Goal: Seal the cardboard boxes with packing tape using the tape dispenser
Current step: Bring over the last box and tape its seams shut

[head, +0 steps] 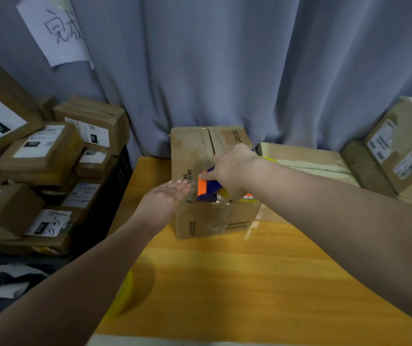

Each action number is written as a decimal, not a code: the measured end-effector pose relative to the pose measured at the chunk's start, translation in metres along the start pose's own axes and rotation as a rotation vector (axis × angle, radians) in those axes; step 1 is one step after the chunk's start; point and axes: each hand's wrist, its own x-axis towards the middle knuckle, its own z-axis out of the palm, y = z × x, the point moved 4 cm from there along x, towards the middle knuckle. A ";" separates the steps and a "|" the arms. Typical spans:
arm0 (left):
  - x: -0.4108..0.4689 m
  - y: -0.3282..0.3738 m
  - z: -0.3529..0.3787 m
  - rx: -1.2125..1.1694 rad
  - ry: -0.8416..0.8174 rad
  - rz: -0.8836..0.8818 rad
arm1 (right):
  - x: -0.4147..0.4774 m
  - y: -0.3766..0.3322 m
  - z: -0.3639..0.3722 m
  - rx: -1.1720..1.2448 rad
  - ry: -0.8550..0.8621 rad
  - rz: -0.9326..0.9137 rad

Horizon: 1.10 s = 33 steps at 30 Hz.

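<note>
Head view: right hand (pixel 233 168) grips plastic dispenser (pixel 207 189) on cardboard box (pixel 192 151)

Both bare forearms reach forward. The left hand (pixel 166 198) lies flat, fingers straight and together, palm down. Just right of it, the right hand (pixel 230 168) is curled in a grip, thumb extended leftward.

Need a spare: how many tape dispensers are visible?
1: the tape dispenser in the right hand, at the near top edge of the cardboard box. Others may be hidden.
</note>
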 end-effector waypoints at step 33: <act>0.015 0.066 -0.013 0.029 -0.133 -0.474 | -0.023 0.058 0.062 0.102 0.000 -0.095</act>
